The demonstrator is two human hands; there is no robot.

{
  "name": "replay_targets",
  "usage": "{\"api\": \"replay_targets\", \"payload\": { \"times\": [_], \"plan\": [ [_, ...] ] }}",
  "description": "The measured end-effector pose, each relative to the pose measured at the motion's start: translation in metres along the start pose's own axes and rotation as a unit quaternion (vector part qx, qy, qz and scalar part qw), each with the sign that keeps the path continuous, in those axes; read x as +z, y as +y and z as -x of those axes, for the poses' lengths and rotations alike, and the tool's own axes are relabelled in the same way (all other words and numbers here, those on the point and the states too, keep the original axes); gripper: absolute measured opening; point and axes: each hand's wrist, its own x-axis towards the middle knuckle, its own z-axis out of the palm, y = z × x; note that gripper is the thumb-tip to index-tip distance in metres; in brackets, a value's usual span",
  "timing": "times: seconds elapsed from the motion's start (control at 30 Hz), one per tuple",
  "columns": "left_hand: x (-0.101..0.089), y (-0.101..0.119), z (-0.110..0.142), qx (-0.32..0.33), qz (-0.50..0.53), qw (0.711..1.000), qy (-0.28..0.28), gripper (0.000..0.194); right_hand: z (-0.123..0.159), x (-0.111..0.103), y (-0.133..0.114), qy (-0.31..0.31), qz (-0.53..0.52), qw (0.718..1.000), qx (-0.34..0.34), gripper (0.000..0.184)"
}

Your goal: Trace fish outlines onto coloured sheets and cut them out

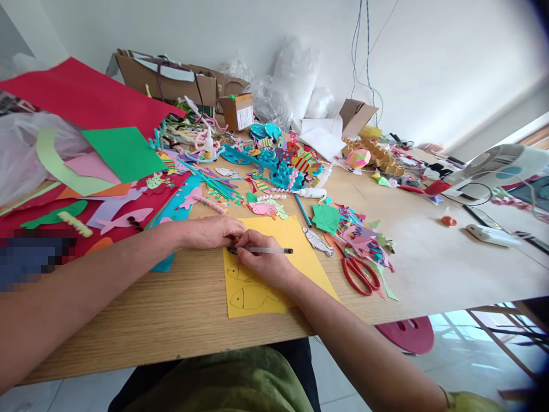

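Observation:
A sheet of yellow paper (300,257) lies in front of me, with two fish outlines drawn in dark line on its lower left part. My right hand (268,257) grips a pen (270,250) with a clear barrel and black end, held almost level over the sheet. At the sheet's upper left edge, my left hand (210,232) has its fingers curled and pressed together, touching the right fingers. What lies under those fingertips is hidden. Right of the sheet are a paper fish cutout (317,241) with drawn lines and red-handled scissors (360,274).
Paper scraps (364,237) are heaped on the right. Coloured sheets, including a green sheet (122,153), pile up on the left. Glue bottles (312,193), pipe cleaners and cardboard boxes (238,111) stand farther back. A white fan (493,169) is at the far right.

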Motion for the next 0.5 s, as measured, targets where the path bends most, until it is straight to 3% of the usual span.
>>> {"api": "replay_targets", "payload": {
  "times": [0.1, 0.5],
  "plan": [
    [-0.0008, 0.0026, -0.0007, 0.003, 0.027, 0.999, -0.027, 0.015, -0.0004, 0.0007, 0.0006, -0.001, 0.009, 1.0, -0.005, 0.007],
    [-0.0005, 0.0014, 0.0006, -0.002, 0.038, 0.999, -0.025, 0.016, -0.0007, -0.0001, 0.0017, -0.013, 0.025, 1.0, -0.014, 0.006]
  ]
}}
